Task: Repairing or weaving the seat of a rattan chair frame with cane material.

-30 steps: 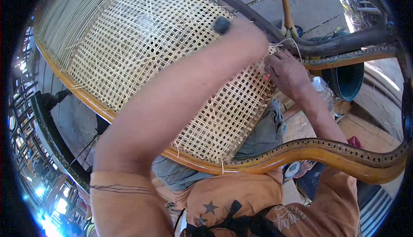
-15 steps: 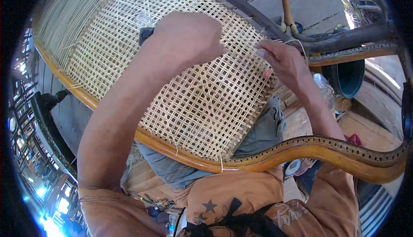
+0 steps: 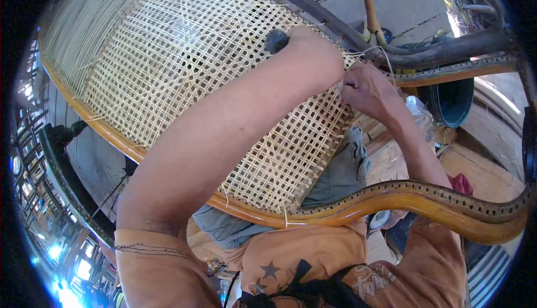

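A woven cane panel fills a curved wooden chair frame across my front. My left hand reaches over the weave to its right-hand edge, closed around a tool with a dark rounded handle. The tool's working end is hidden behind the hand. Against that same edge sits my right hand, its fingers curled and pressed together close beside the left. Whatever they pinch is too small or covered to make out. A loose pale cane strand loops up just beyond the right hand.
A wooden rail with a row of small holes curves across the lower right. Dark curved poles join at upper right, above a dark bucket. Grey cloth lies under the panel. A black curved rail stands at left.
My left hand has swung right across the weave with the dark-handled tool, up to my right hand. The right hand has shifted slightly down, and its fingers are now more curled.
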Motion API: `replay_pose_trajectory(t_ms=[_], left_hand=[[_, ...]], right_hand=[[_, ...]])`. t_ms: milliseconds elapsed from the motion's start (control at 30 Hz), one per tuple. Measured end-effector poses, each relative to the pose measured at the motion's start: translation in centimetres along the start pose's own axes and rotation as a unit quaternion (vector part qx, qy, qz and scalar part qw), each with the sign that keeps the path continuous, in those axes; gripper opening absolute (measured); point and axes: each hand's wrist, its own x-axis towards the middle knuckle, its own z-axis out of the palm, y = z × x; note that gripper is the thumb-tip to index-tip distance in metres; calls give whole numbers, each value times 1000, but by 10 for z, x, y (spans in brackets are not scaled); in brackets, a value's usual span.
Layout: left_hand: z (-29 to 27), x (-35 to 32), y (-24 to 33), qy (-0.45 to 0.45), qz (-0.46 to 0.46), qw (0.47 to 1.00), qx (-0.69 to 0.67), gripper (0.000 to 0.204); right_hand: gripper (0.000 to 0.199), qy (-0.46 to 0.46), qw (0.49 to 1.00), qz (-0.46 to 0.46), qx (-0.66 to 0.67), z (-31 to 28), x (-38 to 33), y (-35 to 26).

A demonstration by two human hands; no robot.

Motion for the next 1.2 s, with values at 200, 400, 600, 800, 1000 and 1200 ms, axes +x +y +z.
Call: replay_pose_trajectory(t_ms=[200,400,600,800,1000,1200], left_hand=[[-20,4,14,-37,11,999,-1,21],[1,11,10,-26,18,999,-18,22],[59,41,26,36,-46,998,19,29],[63,113,25,29,-93,993,65,46],[68,109,-5,50,-121,991,22,47],[58,52,-14,-1,-168,985,48,39]], right_hand=[[22,0,997,50,52,-3,1,-8],[23,0,999,48,8,11,-2,4],[19,-31,991,100,-82,28,-2,27],[30,99,993,-16,-67,36,1,38],[37,46,992,-53,-109,56,24,76],[15,-5,999,-36,23,77,51,112]])
